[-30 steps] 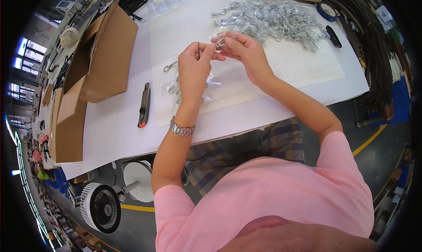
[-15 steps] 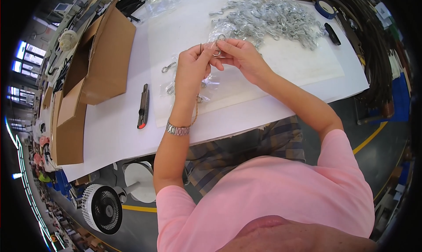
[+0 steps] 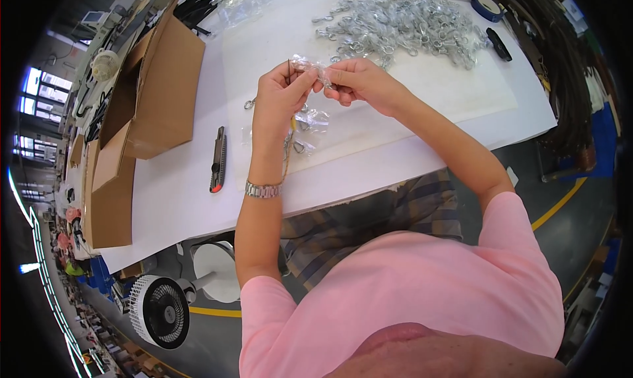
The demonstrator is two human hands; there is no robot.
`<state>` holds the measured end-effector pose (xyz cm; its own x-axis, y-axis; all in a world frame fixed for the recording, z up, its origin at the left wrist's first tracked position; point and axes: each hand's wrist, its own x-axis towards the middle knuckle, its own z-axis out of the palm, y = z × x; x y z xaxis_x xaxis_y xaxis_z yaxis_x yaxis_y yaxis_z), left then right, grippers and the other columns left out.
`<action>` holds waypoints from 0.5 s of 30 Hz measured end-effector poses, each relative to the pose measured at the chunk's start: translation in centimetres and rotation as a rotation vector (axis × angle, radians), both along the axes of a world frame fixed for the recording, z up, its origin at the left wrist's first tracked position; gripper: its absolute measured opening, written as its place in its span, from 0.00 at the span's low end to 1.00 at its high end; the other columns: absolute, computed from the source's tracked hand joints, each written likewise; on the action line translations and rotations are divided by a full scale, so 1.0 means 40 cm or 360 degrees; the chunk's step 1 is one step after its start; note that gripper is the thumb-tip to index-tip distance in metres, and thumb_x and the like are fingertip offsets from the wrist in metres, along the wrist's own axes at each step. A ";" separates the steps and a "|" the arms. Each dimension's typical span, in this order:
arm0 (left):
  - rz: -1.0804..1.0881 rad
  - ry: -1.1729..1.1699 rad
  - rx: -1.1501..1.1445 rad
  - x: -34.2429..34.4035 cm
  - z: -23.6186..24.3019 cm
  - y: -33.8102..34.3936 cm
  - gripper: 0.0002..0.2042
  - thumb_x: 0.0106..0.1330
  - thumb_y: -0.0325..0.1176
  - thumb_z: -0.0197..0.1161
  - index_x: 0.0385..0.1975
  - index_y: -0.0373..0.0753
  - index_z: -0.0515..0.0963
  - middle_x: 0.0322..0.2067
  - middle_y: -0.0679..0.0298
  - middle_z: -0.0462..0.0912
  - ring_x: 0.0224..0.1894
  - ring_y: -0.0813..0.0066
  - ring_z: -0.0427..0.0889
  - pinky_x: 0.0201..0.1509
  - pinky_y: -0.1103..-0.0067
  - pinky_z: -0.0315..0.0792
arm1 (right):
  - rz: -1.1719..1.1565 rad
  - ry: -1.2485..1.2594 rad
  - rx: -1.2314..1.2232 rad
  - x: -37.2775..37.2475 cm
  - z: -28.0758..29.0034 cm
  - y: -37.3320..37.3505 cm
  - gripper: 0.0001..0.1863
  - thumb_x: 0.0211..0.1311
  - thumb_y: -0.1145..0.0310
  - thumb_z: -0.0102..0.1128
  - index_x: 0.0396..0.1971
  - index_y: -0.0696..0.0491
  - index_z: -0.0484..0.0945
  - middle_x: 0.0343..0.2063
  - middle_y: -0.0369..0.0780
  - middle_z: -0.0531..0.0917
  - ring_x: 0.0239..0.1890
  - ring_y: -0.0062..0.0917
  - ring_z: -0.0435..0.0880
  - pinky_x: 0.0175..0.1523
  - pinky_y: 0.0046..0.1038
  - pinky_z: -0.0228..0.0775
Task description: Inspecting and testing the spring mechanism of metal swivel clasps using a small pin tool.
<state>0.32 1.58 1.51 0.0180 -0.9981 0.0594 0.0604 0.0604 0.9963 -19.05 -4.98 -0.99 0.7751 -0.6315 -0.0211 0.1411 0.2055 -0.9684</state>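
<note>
A small clear plastic bag is stretched between the fingertips of both hands above the white table. My left hand pinches one side of it, with a thin dark pointed thing showing by the fingers. On the other side my right hand is closed on the bag; a bit of shiny metal shows at its fingertips. Beneath and beside my left wrist lie more clear bags and a few metal ring pieces, partly hidden by the arm. Beyond the hands spreads a large heap of bagged metal ring-and-hook pieces.
Left of my forearm lies a utility knife. An open cardboard box stands at the table's left edge. A blue tape roll and a black tool lie at far right. A fan stands below, left.
The metal ring piece that showed between my fingertips is now mostly hidden, and the clear bag stands out between the hands. My left hand has shifted slightly left.
</note>
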 end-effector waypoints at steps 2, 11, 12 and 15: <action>0.0072 -0.0057 -0.0022 -0.012 0.001 0.003 0.06 0.70 0.30 0.65 0.36 0.33 0.81 0.24 0.70 0.80 0.18 0.93 0.62 0.20 0.89 0.51 | -0.0024 0.0038 0.0023 -0.001 0.001 0.001 0.19 0.76 0.53 0.57 0.42 0.55 0.83 0.27 0.29 0.80 0.24 0.12 0.71 0.32 0.15 0.66; 0.0111 -0.0029 -0.0116 -0.016 -0.003 0.003 0.07 0.68 0.28 0.65 0.40 0.31 0.82 0.24 0.70 0.81 0.18 0.93 0.63 0.20 0.88 0.50 | 0.0256 -0.0222 0.0682 -0.020 0.012 -0.022 0.12 0.73 0.64 0.63 0.45 0.58 0.82 0.32 0.32 0.84 0.27 0.07 0.76 0.31 0.11 0.71; 0.0050 0.0066 -0.0055 -0.007 -0.002 0.002 0.08 0.68 0.28 0.66 0.43 0.31 0.83 0.25 0.71 0.80 0.18 0.93 0.63 0.19 0.88 0.49 | 0.0254 -0.0222 0.0681 -0.018 0.005 -0.024 0.12 0.73 0.64 0.63 0.45 0.58 0.82 0.32 0.32 0.84 0.27 0.07 0.76 0.31 0.11 0.71; -0.0051 0.0011 -0.0014 0.003 -0.001 -0.003 0.10 0.69 0.27 0.64 0.46 0.30 0.82 0.23 0.73 0.76 0.17 0.92 0.62 0.19 0.89 0.50 | 0.0339 -0.0326 0.0868 -0.015 -0.010 -0.033 0.11 0.73 0.66 0.63 0.46 0.58 0.82 0.33 0.33 0.84 0.26 0.07 0.75 0.30 0.10 0.69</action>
<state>0.43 1.46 1.49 -0.0139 -0.9976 0.0682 0.0691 0.0671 0.9953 -19.64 -6.30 -1.39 0.9055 -0.4024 -0.1349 0.2140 0.7075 -0.6736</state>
